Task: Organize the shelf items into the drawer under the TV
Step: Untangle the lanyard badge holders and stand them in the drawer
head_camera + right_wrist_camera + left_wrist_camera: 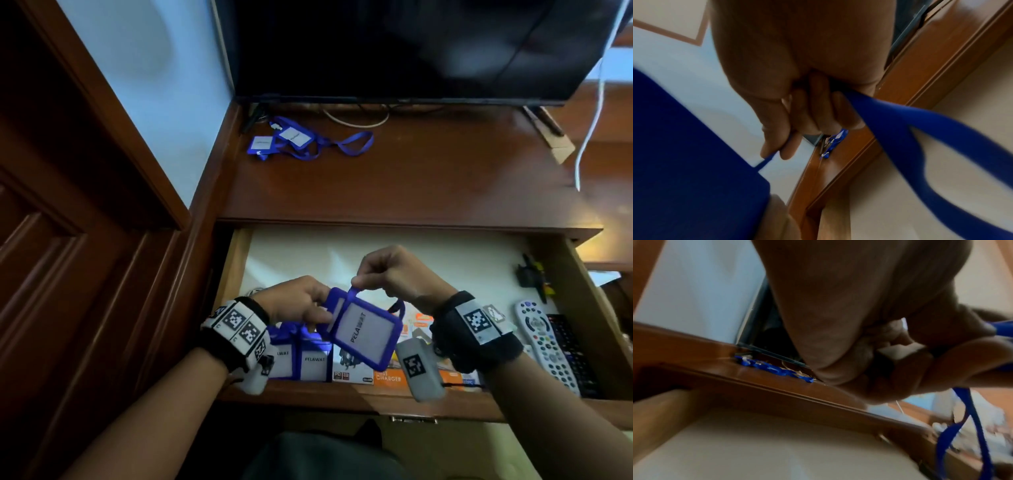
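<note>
I am holding a blue badge holder (364, 329) above the open drawer (579, 274), tilted, its white insert reading PELAWAT. My left hand (301, 301) is gripping its left edge with curled fingers; my right hand (394, 274) is pinching the flat woven lanyard (900, 116) at its top, thumb against forefinger. Two more badge holders (301, 356) are standing at the drawer's front left, beside a charger box (387, 377). A grey remote (544, 346) is lying at the right. Two lanyard badges (291, 138) are lying on the glossy wooden shelf (428, 178) under the TV (394, 48).
</note>
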The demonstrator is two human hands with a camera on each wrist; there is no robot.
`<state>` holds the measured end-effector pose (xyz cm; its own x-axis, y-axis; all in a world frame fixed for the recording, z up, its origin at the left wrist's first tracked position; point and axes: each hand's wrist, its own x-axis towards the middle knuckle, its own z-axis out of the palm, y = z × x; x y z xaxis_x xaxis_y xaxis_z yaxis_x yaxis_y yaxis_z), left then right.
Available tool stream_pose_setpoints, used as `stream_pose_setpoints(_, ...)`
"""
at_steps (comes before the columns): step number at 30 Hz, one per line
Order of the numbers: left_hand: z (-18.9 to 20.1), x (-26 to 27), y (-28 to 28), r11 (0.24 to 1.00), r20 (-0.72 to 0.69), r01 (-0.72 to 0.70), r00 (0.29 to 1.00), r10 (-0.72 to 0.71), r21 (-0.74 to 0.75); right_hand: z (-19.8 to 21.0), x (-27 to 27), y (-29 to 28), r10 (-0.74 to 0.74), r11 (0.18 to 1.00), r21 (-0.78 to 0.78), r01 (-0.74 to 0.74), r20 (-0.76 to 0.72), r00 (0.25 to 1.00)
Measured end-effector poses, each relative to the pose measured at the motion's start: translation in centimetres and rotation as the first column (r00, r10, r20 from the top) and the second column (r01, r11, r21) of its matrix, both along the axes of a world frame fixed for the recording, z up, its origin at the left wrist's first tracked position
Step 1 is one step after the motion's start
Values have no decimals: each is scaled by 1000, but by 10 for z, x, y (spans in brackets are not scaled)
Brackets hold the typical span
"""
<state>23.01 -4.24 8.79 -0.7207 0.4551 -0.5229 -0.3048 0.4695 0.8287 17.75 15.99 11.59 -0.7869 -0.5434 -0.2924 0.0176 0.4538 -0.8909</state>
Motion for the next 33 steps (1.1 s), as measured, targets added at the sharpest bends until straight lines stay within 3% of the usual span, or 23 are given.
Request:
stream_pose_setpoints(6, -6, -3, -1, 895, -46, -266, 952, 302, 359, -14, 7, 4, -130, 946, -265, 186, 216, 968)
stream_pose_setpoints(9, -8, -7, 4, 808, -79, -408, 873, 482, 424, -30, 18, -2, -198, 895, -318, 312, 344, 918)
stream_pose_setpoints(11, -10, -12, 9, 760, -109, -531, 789, 605, 376, -41, 22, -9, -190, 902, -295, 315, 384, 904)
stream_pose_setpoints(15, -13, -18, 19, 631, -211, -744, 596, 775, 220, -44, 24, -23, -169, 964, -160, 211, 244, 955)
stream_pose_setpoints(18, -15, -20, 24, 581, -284, -797, 526, 802, 166, -36, 24, -31, -62, 998, 14, 62, 34, 997)
stream_pose_setpoints(20, -19, -20, 23, 628, -370, -776, 567, 736, 60, -29, 23, -33, 55, 991, 123, -44, -83, 995)
stream_pose_setpoints(24, -27, -14, 17, 807, -433, -558, 787, 440, -194, -11, 17, -28, 197, 953, 270, -139, -200, 960)
stream_pose_setpoints(26, -24, -9, 14, 859, -414, -439, 856, 310, -265, -8, 10, -23, 243, 933, 326, -153, -256, 936)
stream_pose_setpoints(30, -7, -2, 10, 881, -346, -189, 938, 31, -434, -13, 2, -12, 324, 908, 370, -198, -318, 891)
stream_pose_setpoints(33, 3, 2, 9, 889, -166, 41, 977, -130, -456, -19, -2, -8, 298, 942, 236, -239, -259, 919)
